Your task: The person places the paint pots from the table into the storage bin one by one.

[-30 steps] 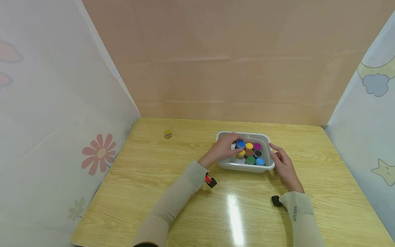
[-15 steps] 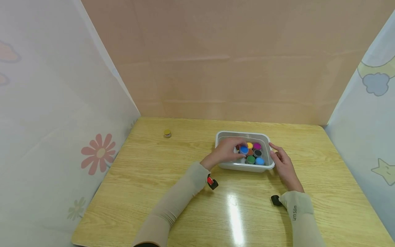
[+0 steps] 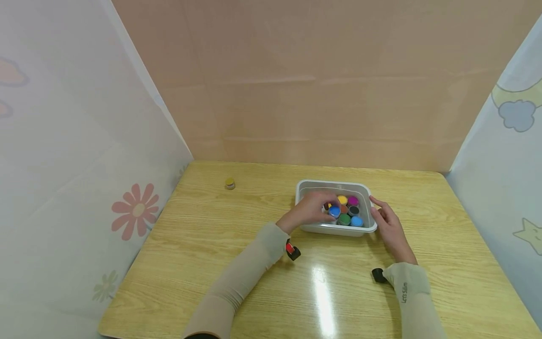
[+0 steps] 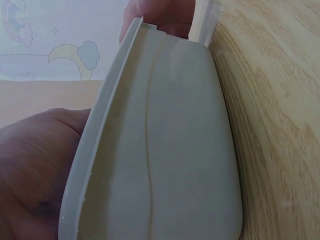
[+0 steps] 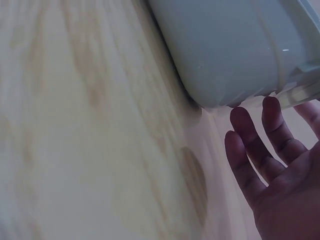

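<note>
In the head view, a white plastic bin point(image 3: 313, 227) holds several small jars with coloured lids. My left hand point(image 3: 311, 208) reaches into its left part and pinches a blue-lidded jar point(image 3: 334, 211) between thumb and fingers. Around that jar sit a green-lidded jar point(image 3: 344, 220), a black-lidded jar point(image 3: 354, 211), a magenta-lidded jar point(image 3: 353, 201) and a light blue-lidded jar point(image 3: 357, 221). At the bin's right end, my right hand point(image 3: 388, 227) holds the rim. The right wrist view shows fingers point(image 5: 250, 140) against the end wall. The left wrist view hides the jars behind the bin's side.
Apart from the bin, a small yellow-lidded jar point(image 3: 230, 183) stands at the back left of the wooden table point(image 3: 178, 245). A brown backdrop point(image 3: 271, 94) rises behind, and printed white sheets point(image 3: 84, 141) flank both sides.
My left hand has moved right and slightly nearer inside the bin, carrying the blue-lidded jar towards the green-lidded one. My right hand has stayed on the rim.
</note>
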The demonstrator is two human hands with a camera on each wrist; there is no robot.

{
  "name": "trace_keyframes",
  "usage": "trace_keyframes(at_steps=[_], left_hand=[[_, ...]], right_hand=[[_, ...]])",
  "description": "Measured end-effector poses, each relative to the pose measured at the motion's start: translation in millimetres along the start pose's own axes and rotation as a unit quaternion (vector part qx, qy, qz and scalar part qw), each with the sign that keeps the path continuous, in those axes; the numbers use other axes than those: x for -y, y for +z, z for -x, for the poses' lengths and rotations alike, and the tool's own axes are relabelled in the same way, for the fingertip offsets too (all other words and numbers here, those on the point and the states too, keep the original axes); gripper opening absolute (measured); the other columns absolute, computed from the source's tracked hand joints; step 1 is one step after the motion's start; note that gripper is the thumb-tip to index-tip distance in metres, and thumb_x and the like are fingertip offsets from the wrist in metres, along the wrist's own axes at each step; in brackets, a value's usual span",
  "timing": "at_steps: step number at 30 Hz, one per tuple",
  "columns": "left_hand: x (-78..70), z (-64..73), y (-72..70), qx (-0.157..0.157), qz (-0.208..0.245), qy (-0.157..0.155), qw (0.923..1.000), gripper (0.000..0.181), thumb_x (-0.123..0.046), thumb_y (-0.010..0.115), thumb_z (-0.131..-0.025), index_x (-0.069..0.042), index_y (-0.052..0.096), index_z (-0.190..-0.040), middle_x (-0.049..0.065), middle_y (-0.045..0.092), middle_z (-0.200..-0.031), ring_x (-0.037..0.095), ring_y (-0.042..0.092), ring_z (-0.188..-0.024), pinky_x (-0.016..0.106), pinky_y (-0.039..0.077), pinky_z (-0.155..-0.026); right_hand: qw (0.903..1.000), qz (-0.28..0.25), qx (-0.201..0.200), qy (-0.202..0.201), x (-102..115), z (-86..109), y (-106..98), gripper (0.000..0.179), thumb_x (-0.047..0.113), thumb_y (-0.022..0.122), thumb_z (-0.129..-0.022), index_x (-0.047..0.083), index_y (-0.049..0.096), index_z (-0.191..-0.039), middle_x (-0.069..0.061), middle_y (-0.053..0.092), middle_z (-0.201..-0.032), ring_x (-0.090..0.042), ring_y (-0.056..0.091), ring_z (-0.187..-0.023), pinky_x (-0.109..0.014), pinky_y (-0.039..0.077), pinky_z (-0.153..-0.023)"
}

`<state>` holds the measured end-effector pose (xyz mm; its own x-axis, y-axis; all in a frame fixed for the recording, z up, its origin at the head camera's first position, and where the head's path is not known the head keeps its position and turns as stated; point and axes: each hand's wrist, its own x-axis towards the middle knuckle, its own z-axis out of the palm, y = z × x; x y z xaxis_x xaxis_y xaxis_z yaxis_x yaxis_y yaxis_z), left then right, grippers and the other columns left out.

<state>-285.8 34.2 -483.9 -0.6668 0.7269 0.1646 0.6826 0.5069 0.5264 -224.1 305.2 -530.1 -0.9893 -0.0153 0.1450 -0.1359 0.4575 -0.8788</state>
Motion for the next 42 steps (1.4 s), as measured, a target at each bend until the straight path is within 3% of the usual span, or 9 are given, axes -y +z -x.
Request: trace_keyframes(at_steps=[8,18,25,42], left_hand=[[-0.9,-1.1,2.8,0.030,-0.009,-0.005,0.9995,0.033,-0.019,0.084,-0.089,-0.017,0.074,-0.120,-0.005,0.066,-0.116,0.010,0.062,-0.098,0.008,0.047,-0.082],[-2.8,-6.1,5.4,0.054,-0.046,-0.028,0.9971,0.026,-0.017,0.085,-0.088,-0.023,0.075,-0.111,-0.011,0.066,-0.108,0.008,0.063,-0.092,0.010,0.046,-0.080],[0.3,-10.9,10.9,0.061,-0.065,-0.039,0.9953,0.022,-0.017,0.086,-0.087,-0.028,0.075,-0.102,-0.014,0.062,-0.108,0.005,0.055,-0.091,0.013,0.045,-0.083],[1.9,-15.1,14.3,0.070,-0.095,-0.033,0.9924,0.020,-0.020,0.086,-0.087,-0.028,0.076,-0.102,-0.011,0.064,-0.107,0.006,0.057,-0.095,0.016,0.046,-0.085]], right_hand=[[1.0000,-0.002,-0.001,-0.002,-1,1.4,0,0.050,0.032,0.046,-0.112,0.013,0.043,-0.157,-0.003,0.058,-0.088,-0.007,0.047,-0.079,-0.022,0.040,-0.070],[1.0000,0.000,0.003,-0.003,1,1.7,-1,0.051,0.031,0.046,-0.112,0.011,0.042,-0.158,-0.002,0.057,-0.088,-0.007,0.047,-0.080,-0.021,0.040,-0.071],[1.0000,0.004,0.003,-0.001,-2,3.2,-1,0.051,0.031,0.046,-0.112,0.012,0.041,-0.159,-0.003,0.057,-0.090,-0.007,0.046,-0.080,-0.023,0.039,-0.070],[1.0000,-0.004,-0.001,-0.002,2,3.2,1,0.050,0.032,0.046,-0.112,0.012,0.043,-0.158,0.001,0.057,-0.088,-0.006,0.048,-0.081,-0.021,0.040,-0.072]])
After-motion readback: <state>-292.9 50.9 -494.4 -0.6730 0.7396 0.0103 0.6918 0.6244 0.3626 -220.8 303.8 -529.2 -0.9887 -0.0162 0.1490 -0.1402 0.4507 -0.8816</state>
